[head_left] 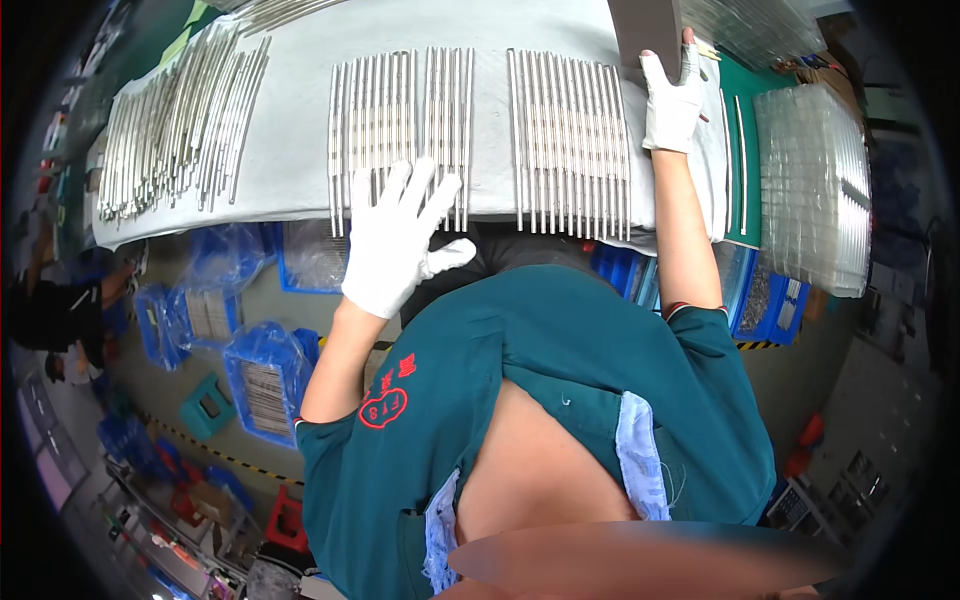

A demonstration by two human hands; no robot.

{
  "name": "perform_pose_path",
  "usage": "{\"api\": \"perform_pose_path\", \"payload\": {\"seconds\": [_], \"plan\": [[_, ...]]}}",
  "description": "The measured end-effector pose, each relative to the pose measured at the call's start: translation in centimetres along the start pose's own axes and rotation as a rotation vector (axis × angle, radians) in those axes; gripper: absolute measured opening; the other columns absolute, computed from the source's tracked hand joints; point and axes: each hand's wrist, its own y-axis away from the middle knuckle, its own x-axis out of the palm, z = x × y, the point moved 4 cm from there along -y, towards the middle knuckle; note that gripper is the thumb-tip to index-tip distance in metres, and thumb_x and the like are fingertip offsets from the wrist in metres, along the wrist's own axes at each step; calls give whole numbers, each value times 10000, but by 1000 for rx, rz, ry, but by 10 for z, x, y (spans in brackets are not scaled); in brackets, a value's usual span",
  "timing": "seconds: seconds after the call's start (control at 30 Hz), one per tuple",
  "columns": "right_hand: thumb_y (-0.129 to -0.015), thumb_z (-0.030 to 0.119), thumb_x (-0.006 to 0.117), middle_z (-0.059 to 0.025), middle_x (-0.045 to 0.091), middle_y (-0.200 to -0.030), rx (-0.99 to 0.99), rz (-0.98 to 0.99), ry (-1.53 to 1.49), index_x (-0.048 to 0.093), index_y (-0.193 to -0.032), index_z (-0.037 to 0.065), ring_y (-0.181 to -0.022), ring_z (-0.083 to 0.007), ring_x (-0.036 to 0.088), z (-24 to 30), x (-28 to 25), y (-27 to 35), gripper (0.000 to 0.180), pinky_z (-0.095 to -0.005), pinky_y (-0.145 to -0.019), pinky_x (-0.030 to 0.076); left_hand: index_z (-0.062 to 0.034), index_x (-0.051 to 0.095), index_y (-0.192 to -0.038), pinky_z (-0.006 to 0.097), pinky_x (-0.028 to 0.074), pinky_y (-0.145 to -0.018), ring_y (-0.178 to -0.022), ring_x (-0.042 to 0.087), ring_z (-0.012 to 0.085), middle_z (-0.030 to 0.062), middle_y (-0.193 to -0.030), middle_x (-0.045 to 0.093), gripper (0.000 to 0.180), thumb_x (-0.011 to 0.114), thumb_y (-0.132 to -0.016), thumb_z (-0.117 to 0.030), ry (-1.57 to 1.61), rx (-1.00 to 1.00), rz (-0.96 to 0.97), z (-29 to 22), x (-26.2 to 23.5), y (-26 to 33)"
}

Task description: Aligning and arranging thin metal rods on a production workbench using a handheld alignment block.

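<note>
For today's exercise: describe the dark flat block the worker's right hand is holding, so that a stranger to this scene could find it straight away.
Start at the white cloth covering the bench, lined with rows of thin metal rods. Follow the right hand, in a white glove, to the far right end of the rows. The dark block it grips stands there, the only broad, dark brown-grey slab among slim shiny rods.

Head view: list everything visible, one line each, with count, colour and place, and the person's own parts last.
metal rods: many, silver, laid in side-by-side rows on the white cloth
loose rod pile: one, silver, at the cloth's left end
white cloth: one, covering the bench
grey block: one, at the cloth's far edge
clear trays: a stack, far right
blue bins: several, on the floor under the bench
left hand: white glove, fingers spread over the rods
right hand: white glove, gripping the grey block
</note>
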Motion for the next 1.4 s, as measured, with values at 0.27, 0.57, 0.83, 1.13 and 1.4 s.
{"api": "perform_pose_path", "payload": {"seconds": [0.27,0.57,0.83,1.13,1.4], "plan": [[-875,209,731,-145,552,-1387,18,-17,30,441,-1464,80,-1225,-222,549,22,8,6,669,-316,-1057,396,-123,557,-1338,597,267,-1082,-1233,478,352,152,-1350,534,738,633,-764,-581,63,77,-10,-13,-5,-11],[-872,192,724,-163,550,-1376,98,-32,-1,425,-1476,61,-1214,-207,539,29,8,6,687,-301,-1048,397,-104,568,-1328,584,249,-1106,-1275,465,366,178,-1361,531,744,571,-810,-637,89,25,-62,0,-7,-8],[-877,152,720,-148,509,-1385,81,-10,48,408,-1471,18,-1205,-213,532,29,6,4,684,-313,-1010,446,-94,580,-1331,614,282,-1072,-1243,497,383,206,-1363,532,836,551,-774,-717,-71,-122,-70,30,-7,14],[-871,183,726,-166,496,-1394,34,-14,144,426,-1459,16,-1222,-242,526,32,7,4,680,-338,-1028,428,-94,543,-1357,561,270,-1114,-1275,463,402,207,-1371,515,778,603,-795,-629,180,55,-37,-6,2,-6],[-895,200,710,-175,465,-1439,-3,-4,171,401,-1474,31,-1242,-254,510,20,4,1,678,-343,-1060,407,-62,552,-1344,538,248,-1131,-1286,488,333,185,-1348,543,797,612,-791,-633,142,-137,-176,25,-21,7]]}}
